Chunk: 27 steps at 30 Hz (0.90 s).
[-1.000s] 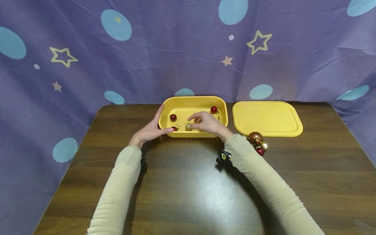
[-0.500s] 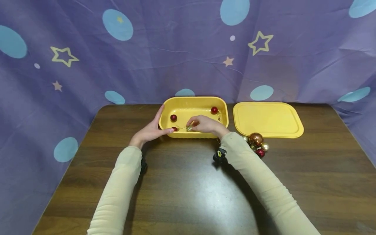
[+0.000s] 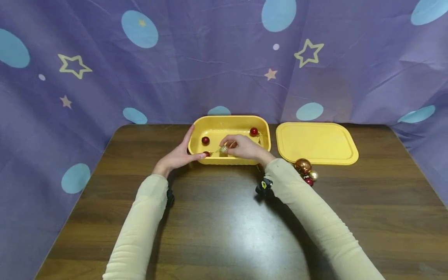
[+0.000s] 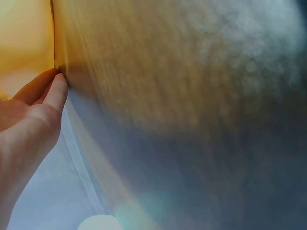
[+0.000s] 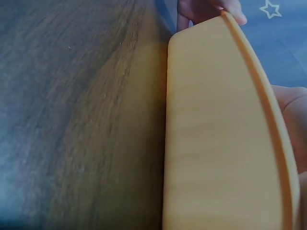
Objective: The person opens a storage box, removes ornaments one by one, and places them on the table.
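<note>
A yellow plastic box (image 3: 227, 161) stands at the back of the table. My left hand (image 3: 177, 157) grips its left end, fingers along the outside and thumb over the front rim. Inside, my right hand (image 3: 245, 147) pinches a small gold glitter bauble (image 3: 223, 150) near the front wall. One red bauble (image 3: 205, 140) lies at the box's left, another red bauble (image 3: 207, 154) close to my left thumb, and a third red bauble (image 3: 253, 132) at the back right. In the right wrist view, the box's outer wall (image 5: 216, 120) hides the bauble and most of the right hand (image 5: 293, 124).
A yellow lid (image 3: 316, 143) lies flat to the right of the box. By its front edge is a cluster of baubles with a large copper bauble (image 3: 303, 166), a pale gold bauble (image 3: 313, 175) and a red bauble (image 3: 308, 181). A purple curtain (image 3: 224, 58) hangs behind the table.
My right hand dips slightly with the gold bauble, then lifts it a little; the bauble turns between the fingers. The left hand keeps its place on the box.
</note>
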Each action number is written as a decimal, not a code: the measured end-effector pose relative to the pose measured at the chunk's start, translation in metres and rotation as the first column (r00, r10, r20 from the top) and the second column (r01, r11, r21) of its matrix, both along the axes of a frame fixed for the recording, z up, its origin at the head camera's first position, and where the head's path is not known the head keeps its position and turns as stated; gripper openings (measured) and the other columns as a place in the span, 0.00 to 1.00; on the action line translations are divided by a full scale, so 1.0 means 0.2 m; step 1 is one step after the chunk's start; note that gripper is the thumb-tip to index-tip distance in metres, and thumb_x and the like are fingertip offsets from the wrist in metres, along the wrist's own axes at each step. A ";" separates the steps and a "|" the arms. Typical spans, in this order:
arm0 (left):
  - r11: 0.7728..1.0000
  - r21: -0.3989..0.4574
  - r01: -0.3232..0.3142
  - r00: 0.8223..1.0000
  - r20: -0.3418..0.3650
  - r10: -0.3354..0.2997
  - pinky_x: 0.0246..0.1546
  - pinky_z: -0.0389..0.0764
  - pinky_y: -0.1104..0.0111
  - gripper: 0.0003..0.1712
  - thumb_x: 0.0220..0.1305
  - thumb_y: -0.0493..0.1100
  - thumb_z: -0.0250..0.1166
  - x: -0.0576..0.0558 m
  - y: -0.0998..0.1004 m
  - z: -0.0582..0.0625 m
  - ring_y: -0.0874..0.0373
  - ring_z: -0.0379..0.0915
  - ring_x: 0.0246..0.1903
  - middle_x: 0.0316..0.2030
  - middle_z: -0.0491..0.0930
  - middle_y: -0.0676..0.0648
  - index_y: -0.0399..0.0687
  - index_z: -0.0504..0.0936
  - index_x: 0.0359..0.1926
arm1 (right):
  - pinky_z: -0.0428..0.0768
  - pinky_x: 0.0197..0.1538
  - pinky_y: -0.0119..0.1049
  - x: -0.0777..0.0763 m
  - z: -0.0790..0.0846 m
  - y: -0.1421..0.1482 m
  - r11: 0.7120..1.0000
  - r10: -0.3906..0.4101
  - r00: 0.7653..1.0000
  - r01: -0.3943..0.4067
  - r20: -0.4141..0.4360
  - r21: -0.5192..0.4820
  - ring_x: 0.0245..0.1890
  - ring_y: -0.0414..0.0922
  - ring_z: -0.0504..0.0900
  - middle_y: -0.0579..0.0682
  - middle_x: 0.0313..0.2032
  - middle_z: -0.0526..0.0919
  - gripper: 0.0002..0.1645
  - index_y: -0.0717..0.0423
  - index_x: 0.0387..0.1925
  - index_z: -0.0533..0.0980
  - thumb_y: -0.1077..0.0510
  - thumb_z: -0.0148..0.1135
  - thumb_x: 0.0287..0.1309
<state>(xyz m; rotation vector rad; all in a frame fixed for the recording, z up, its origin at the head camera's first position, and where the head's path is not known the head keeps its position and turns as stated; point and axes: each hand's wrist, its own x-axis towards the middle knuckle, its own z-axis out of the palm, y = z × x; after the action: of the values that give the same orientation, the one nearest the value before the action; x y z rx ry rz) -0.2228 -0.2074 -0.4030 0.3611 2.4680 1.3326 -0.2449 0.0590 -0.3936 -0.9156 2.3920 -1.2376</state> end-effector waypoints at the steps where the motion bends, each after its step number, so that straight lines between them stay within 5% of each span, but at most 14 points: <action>1: 1.000 0.000 0.002 1.000 -0.001 -0.002 0.66 0.51 0.48 0.63 0.60 0.50 0.69 0.00 0.00 0.00 0.40 0.48 0.68 0.75 0.37 0.40 0.69 0.26 0.75 | 0.77 0.46 0.41 0.01 0.00 0.01 1.000 -0.003 1.000 0.003 -0.018 -0.019 0.41 0.51 0.80 0.56 0.41 0.82 0.15 0.61 0.48 0.78 0.65 0.61 0.58; 8: 1.000 -0.001 -0.002 1.000 0.000 0.002 0.66 0.51 0.49 0.64 0.60 0.49 0.69 0.00 0.00 0.01 0.41 0.47 0.69 0.75 0.37 0.40 0.67 0.26 0.75 | 0.75 0.51 0.45 0.07 0.06 0.08 0.991 -0.006 0.997 -0.005 -0.080 -0.133 0.44 0.51 0.79 0.55 0.44 0.82 0.17 0.64 0.50 0.78 0.66 0.60 0.57; 18: 1.000 -0.013 -0.006 1.000 -0.005 0.006 0.66 0.51 0.49 0.64 0.60 0.49 0.70 0.00 -0.01 -0.01 0.40 0.48 0.68 0.75 0.37 0.39 0.64 0.26 0.76 | 0.78 0.43 0.45 0.19 0.13 0.27 0.996 -0.005 0.985 -0.010 -0.171 -0.091 0.40 0.47 0.79 0.50 0.44 0.82 0.15 0.60 0.49 0.79 0.66 0.63 0.59; 27: 1.000 0.000 -0.004 1.000 -0.001 0.004 0.67 0.49 0.48 0.64 0.60 0.50 0.70 0.00 0.00 0.00 0.40 0.46 0.69 0.75 0.37 0.40 0.68 0.26 0.75 | 0.79 0.40 0.40 0.32 0.09 0.49 0.991 -0.006 0.979 -0.022 -0.205 -0.132 0.37 0.46 0.79 0.51 0.43 0.81 0.17 0.63 0.50 0.79 0.70 0.62 0.58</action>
<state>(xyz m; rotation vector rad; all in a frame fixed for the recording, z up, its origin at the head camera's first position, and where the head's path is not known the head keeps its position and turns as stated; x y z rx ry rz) -0.2221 -0.2083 -0.4023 0.3564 2.4706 1.3346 -0.1814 0.1562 -0.3756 -1.1430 2.4808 -1.3755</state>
